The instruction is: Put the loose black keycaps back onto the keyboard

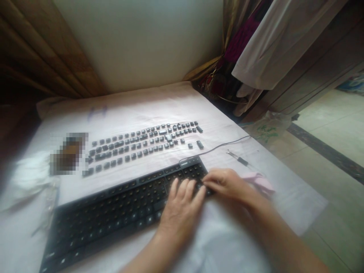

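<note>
A black computer keyboard [113,208] lies slanted across the white cloth, most of its keycaps off and the small switch posts bare. Some keycaps are still seated along its near rows. My left hand [182,201] rests on the keyboard's right part, fingers stretched out and spread. At the keyboard's right edge my right hand [223,182] has its thumb and fingers pinched together near the number pad. What sits between those fingertips is too small to make out. Beyond the keyboard, loose black keycaps [142,142] are laid out in several rows.
A thin cable [222,144] runs from the keyboard over the table's right edge. To the right lie a screwdriver-like tool [241,160] and a pink cloth [258,182]. A blurred-out item [69,153] and crumpled white material [25,178] are at left. Clothes [273,45] hang at upper right.
</note>
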`<state>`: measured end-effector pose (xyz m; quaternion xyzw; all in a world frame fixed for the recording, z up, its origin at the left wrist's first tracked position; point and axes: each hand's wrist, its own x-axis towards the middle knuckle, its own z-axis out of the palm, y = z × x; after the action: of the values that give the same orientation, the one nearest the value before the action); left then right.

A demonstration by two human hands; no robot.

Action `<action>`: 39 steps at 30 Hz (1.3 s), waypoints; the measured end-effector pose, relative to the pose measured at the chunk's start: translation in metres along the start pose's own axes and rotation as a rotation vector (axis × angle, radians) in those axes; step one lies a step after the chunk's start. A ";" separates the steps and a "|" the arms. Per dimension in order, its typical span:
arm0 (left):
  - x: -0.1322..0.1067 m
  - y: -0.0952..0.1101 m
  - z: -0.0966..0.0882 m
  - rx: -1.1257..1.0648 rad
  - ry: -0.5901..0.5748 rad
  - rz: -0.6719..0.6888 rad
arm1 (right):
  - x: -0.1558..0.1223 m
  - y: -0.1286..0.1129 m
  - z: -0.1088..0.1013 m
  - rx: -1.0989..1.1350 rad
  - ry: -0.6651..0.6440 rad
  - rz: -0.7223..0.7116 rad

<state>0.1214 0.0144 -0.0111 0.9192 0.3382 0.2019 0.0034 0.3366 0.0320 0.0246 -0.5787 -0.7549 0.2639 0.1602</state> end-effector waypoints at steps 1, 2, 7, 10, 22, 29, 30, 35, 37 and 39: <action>0.000 0.000 0.000 -0.001 0.001 0.000 | -0.001 0.000 0.001 0.016 0.017 0.007; 0.000 0.000 0.000 -0.001 0.004 0.000 | -0.001 -0.001 0.002 0.044 0.036 0.018; 0.000 0.000 0.001 0.008 0.010 0.001 | 0.001 -0.005 -0.004 0.296 0.115 0.147; -0.001 0.000 0.000 0.010 0.001 0.001 | 0.011 -0.001 -0.014 0.304 0.200 0.156; -0.002 -0.001 0.004 -0.011 0.021 -0.006 | 0.093 0.034 -0.015 -0.334 0.430 0.026; -0.002 -0.001 0.004 -0.002 0.020 -0.005 | 0.105 0.034 -0.015 -0.441 0.302 -0.027; -0.002 -0.001 0.004 0.000 0.019 -0.004 | 0.106 0.033 -0.015 -0.444 0.287 -0.030; -0.003 -0.001 0.003 0.008 0.016 0.000 | 0.109 0.031 -0.015 -0.430 0.262 -0.030; -0.002 -0.001 0.004 0.010 0.019 0.003 | 0.110 0.031 -0.014 -0.430 0.270 -0.042; -0.002 -0.001 0.004 0.010 0.024 0.005 | 0.112 0.031 -0.012 -0.432 0.278 -0.051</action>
<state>0.1206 0.0142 -0.0156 0.9176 0.3369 0.2109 -0.0059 0.3369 0.1474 0.0090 -0.6110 -0.7788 0.0101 0.1415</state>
